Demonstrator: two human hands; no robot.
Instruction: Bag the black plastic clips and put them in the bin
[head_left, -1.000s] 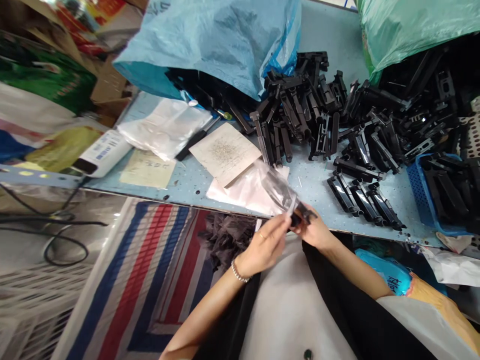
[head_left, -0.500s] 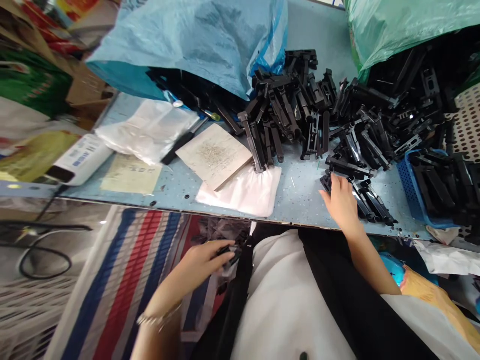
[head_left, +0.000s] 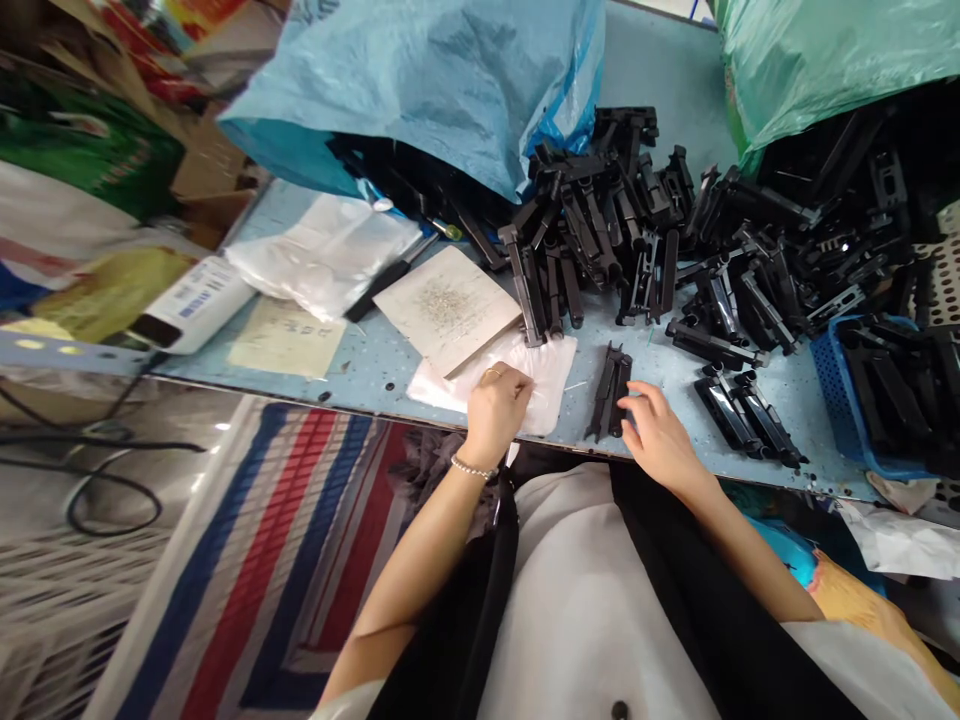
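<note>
My left hand (head_left: 499, 408) is over the white plastic bags (head_left: 551, 385) at the front of the table. Its fingers are curled together, and what they hold, if anything, is hidden. Just right of it, a pair of long black plastic parts (head_left: 609, 392) lies side by side near the table edge. My right hand (head_left: 661, 432) is beside this pair, thumb and bent fingers apart, fingertips at the right-hand part. Farther right lie two similar black parts (head_left: 750, 412), and behind them spreads a large heap of black parts (head_left: 592, 215).
A square board (head_left: 450, 305) with small bits on it rests partly on the white bags. A blue bag (head_left: 420, 80) and a green bag (head_left: 840, 60) stand behind. At right is a blue basket (head_left: 836, 395) of black parts. A white device (head_left: 199, 305) lies left.
My left hand has risen from below the table edge, where it held a black part, to the white bags. My right hand has moved left; a black pair now lies before it.
</note>
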